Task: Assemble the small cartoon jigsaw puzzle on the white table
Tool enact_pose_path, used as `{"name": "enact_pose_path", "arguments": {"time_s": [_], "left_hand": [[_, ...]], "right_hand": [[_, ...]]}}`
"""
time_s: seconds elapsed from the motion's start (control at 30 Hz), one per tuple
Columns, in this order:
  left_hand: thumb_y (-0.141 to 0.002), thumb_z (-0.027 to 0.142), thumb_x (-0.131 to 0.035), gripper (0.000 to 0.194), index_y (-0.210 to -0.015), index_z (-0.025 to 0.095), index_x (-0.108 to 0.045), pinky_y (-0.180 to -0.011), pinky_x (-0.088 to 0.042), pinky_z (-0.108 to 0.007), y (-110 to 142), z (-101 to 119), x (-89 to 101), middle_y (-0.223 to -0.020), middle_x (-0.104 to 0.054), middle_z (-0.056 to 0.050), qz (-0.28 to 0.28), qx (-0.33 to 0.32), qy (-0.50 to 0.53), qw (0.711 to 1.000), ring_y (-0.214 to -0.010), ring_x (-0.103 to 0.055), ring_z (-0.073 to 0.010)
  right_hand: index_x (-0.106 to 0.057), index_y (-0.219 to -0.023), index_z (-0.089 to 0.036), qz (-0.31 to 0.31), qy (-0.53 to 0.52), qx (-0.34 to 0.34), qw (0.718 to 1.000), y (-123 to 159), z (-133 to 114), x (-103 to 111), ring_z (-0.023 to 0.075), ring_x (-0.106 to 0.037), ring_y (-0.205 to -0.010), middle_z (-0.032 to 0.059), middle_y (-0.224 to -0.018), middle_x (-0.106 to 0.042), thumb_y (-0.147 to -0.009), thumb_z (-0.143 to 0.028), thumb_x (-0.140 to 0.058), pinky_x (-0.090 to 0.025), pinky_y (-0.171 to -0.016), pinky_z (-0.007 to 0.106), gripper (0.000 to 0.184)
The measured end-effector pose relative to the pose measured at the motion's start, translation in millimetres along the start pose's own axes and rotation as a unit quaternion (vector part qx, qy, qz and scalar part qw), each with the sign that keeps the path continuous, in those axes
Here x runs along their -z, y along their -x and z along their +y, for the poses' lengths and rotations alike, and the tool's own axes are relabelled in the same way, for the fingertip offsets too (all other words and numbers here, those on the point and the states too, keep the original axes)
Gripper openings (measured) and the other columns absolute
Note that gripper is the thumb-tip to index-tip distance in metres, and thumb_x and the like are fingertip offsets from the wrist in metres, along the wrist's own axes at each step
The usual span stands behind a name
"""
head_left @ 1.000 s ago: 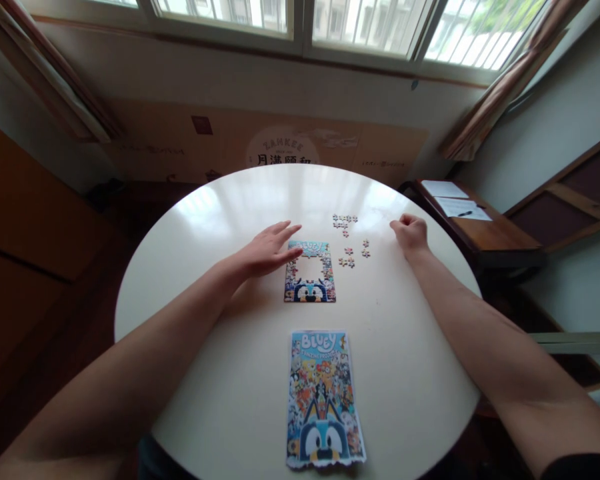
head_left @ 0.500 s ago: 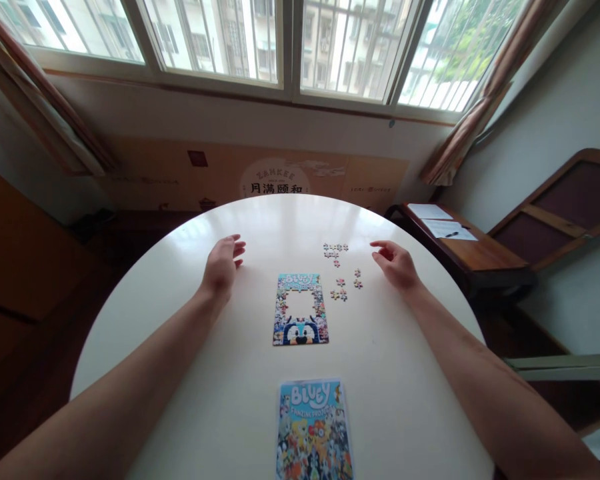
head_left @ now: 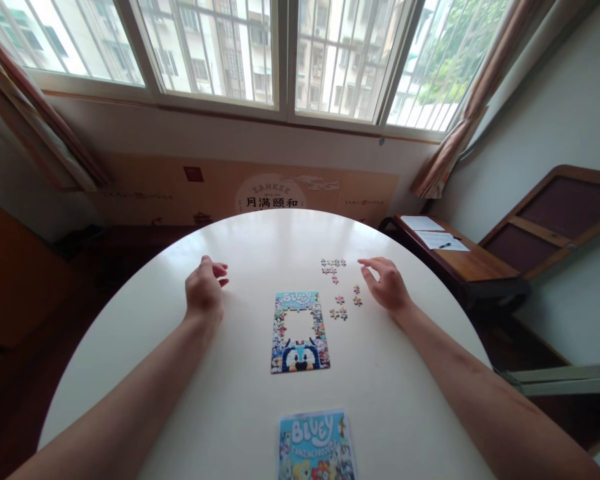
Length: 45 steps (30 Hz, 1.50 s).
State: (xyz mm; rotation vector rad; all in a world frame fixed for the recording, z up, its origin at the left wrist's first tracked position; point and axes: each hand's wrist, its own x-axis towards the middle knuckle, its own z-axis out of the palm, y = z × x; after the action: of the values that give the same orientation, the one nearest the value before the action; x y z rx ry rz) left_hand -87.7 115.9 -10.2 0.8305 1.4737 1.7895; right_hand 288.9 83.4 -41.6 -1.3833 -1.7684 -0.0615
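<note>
A partly assembled jigsaw puzzle (head_left: 301, 358) lies mid-table, with "Bluey" lettering at its top, a blue dog face at the bottom and a blank gap in its middle. To its right are several loose puzzle pieces: a group (head_left: 333, 263) farther off, a pair (head_left: 357, 301) near my right hand, and more pieces (head_left: 339, 313) close to the puzzle's edge. My right hand (head_left: 387, 285) hovers or rests just right of them, fingers apart and holding nothing. Left of the puzzle, my left hand (head_left: 205, 287) is loosely curled with fingers apart, nothing visible in it.
A "Bluey" picture sheet (head_left: 316, 437) lies nearest me on the round white table (head_left: 230, 393), cut off by the frame. Behind the table is a printed cardboard panel (head_left: 325, 190) under barred windows. A wooden side table (head_left: 480, 263) with papers (head_left: 437, 240) stands at right.
My left hand has drawn left and nearer me, its fingers curling more. My right hand has shifted slightly left, toward the loose pieces. The view has tilted up a little.
</note>
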Motion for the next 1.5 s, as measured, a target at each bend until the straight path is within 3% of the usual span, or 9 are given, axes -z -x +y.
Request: {"name": "enact_pose_path", "arguments": {"time_s": [0.13, 0.3, 0.47, 0.6, 0.73, 0.9, 1.17, 1.37, 1.5], "left_hand": [[-0.090, 0.039, -0.049, 0.055, -0.039, 0.020, -0.046, -0.058, -0.044, -0.026, 9.7, 5.6, -1.1, -0.053, -0.058, -0.005, -0.042, -0.020, -0.005, 0.999, -0.063, -0.060, -0.0170], [-0.082, 0.029, -0.051, 0.049, -0.035, 0.020, -0.047, -0.050, -0.039, -0.026, 20.8, 12.3, -1.6, -0.047, -0.057, -0.004, -0.100, -0.027, -0.010, 0.995, -0.046, -0.049, -0.0127], [-0.079, 0.026, -0.050, 0.047, -0.032, 0.021, -0.045, -0.049, -0.039, -0.025, 24.0, 10.1, -1.4, -0.042, -0.052, -0.003, -0.129, -0.052, -0.018, 0.990, -0.044, -0.049, -0.0126], [-0.080, 0.030, -0.052, 0.048, -0.034, 0.021, -0.047, -0.048, -0.040, -0.025, 23.9, 7.1, -1.1, -0.042, -0.053, -0.003, -0.138, -0.061, -0.020, 0.988, -0.044, -0.049, -0.0128], [-0.082, 0.034, -0.053, 0.049, -0.035, 0.020, -0.048, -0.047, -0.039, -0.025, 22.8, 5.7, -0.3, -0.045, -0.054, -0.003, -0.136, -0.054, -0.018, 0.989, -0.043, -0.048, -0.0120], [-0.083, 0.037, -0.053, 0.049, -0.037, 0.020, -0.050, -0.045, -0.037, -0.025, 21.5, 1.9, 0.1, -0.046, -0.056, -0.003, -0.142, -0.049, -0.033, 0.988, -0.042, -0.048, -0.0119], [-0.083, 0.042, -0.052, 0.050, -0.038, 0.020, -0.051, -0.046, -0.038, -0.025, 23.2, -0.5, -0.3, -0.045, -0.055, -0.002, -0.156, -0.056, -0.052, 0.985, -0.043, -0.048, -0.0122], [-0.083, 0.046, -0.051, 0.049, -0.041, 0.021, -0.053, -0.046, -0.038, -0.025, 25.6, 0.4, -0.2, -0.044, -0.054, -0.002, -0.160, -0.054, -0.066, 0.983, -0.042, -0.047, -0.0124], [-0.084, 0.047, -0.050, 0.049, -0.042, 0.021, -0.053, -0.047, -0.039, -0.026, 26.0, 0.8, 0.5, -0.043, -0.053, -0.002, -0.167, -0.067, -0.079, 0.981, -0.042, -0.048, -0.0133]], "right_hand": [[-0.075, -0.108, -0.019, -0.011, 0.043, 0.015, 0.999, 3.7, -10.4, -2.4, 0.0266, -0.063, -0.100, 0.0107, -0.103, -0.073, -0.094, -0.029, -0.052, -0.048, -0.098, 0.043, 0.029], [-0.075, -0.110, -0.015, -0.017, 0.107, -0.019, 0.994, -0.5, -16.7, 1.4, 0.0288, -0.060, -0.100, 0.0124, -0.101, -0.072, -0.093, -0.023, -0.050, -0.046, -0.097, 0.044, 0.031], [-0.079, -0.102, -0.021, -0.124, 0.135, -0.034, 0.983, -28.7, -27.5, -1.8, 0.0234, -0.063, -0.097, 0.0070, -0.098, -0.074, -0.090, -0.021, -0.056, -0.046, -0.096, 0.034, 0.025], [-0.079, -0.104, -0.024, -0.225, 0.156, -0.051, 0.961, -62.1, -38.5, -18.6, 0.0191, -0.066, -0.096, 0.0042, -0.102, -0.076, -0.090, -0.025, -0.059, -0.047, -0.091, 0.026, 0.025], [-0.080, -0.101, -0.024, -0.296, 0.197, -0.099, 0.929, -88.4, -47.2, -38.5, 0.0215, -0.068, -0.096, 0.0053, -0.103, -0.077, -0.087, -0.030, -0.064, -0.049, -0.083, 0.027, 0.023], [-0.081, -0.093, -0.023, -0.341, 0.249, -0.153, 0.893, -104.3, -57.4, -54.9, 0.0271, -0.070, -0.094, 0.0090, -0.097, -0.078, -0.079, -0.036, -0.072, -0.051, -0.077, 0.032, 0.021], [-0.080, -0.093, -0.022, -0.392, 0.259, -0.165, 0.867, -119.1, -66.7, -68.4, 0.0256, -0.070, -0.094, 0.0078, -0.096, -0.077, -0.074, -0.032, -0.079, -0.053, -0.077, 0.031, 0.021], [-0.068, -0.108, -0.015, -0.459, 0.233, -0.144, 0.845, -125.2, -66.4, -79.0, 0.0196, -0.068, -0.093, 0.0065, -0.108, -0.070, -0.094, -0.036, -0.066, -0.057, -0.082, 0.038, 0.025], [-0.066, -0.113, -0.016, -0.475, 0.216, -0.123, 0.844, -124.9, -63.1, -81.2, 0.0200, -0.067, -0.096, 0.0069, -0.114, -0.067, -0.097, -0.036, -0.063, -0.058, -0.083, 0.038, 0.026]]}}
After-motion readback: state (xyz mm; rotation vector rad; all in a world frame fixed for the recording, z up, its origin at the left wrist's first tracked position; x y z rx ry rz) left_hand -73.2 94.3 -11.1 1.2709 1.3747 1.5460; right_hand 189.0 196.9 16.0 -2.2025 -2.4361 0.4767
